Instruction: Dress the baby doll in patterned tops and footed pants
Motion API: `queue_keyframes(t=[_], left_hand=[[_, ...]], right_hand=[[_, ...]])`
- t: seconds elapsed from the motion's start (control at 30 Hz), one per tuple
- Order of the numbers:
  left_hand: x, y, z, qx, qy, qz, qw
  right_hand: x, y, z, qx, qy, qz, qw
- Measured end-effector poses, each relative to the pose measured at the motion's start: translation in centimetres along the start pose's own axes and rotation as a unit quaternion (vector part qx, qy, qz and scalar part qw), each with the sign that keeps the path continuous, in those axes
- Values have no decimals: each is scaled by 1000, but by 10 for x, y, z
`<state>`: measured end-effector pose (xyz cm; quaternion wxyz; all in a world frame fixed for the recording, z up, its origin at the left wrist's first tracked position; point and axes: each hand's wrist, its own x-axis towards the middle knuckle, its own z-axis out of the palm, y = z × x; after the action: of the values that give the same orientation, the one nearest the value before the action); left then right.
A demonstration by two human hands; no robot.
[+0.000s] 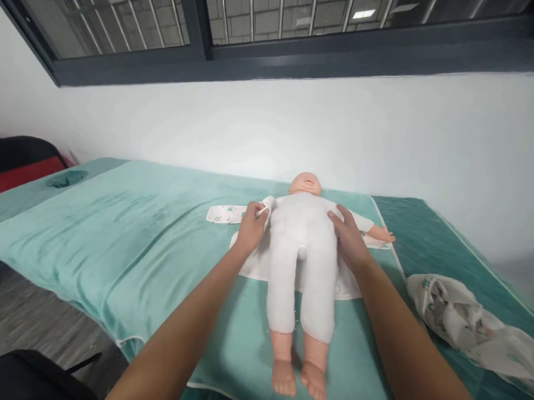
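Note:
A baby doll (304,226) with a soft white body lies on its back, head toward the wall and bare feet toward me. Beneath it is a spread white printed baby garment (259,265), one flat sleeve stretching out to the left. My left hand (253,228) is closed in a pinch on white cloth (268,205) at the doll's left-side shoulder; whether this is its arm or the garment, I cannot tell. My right hand (349,237) grips the doll's other side, thumb on the torso. The doll's right-side arm (365,223) extends outward, its hand bare.
A green towel (149,229) covers the bed. Crumpled printed white cloth (470,324) lies at right on a darker green cover (404,231). A white wall (235,127) and barred window (276,15) stand behind. Black-and-red object (22,166) at far left; black object (29,378) at lower left.

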<state>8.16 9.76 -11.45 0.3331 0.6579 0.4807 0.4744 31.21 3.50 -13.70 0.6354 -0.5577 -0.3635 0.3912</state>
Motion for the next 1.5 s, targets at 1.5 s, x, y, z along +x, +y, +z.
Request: queue_keyframes(t=[1.5], left_hand=[[24, 67, 21, 302, -185, 114, 928]], right_hand=[[32, 6, -49, -138, 277, -62, 949]])
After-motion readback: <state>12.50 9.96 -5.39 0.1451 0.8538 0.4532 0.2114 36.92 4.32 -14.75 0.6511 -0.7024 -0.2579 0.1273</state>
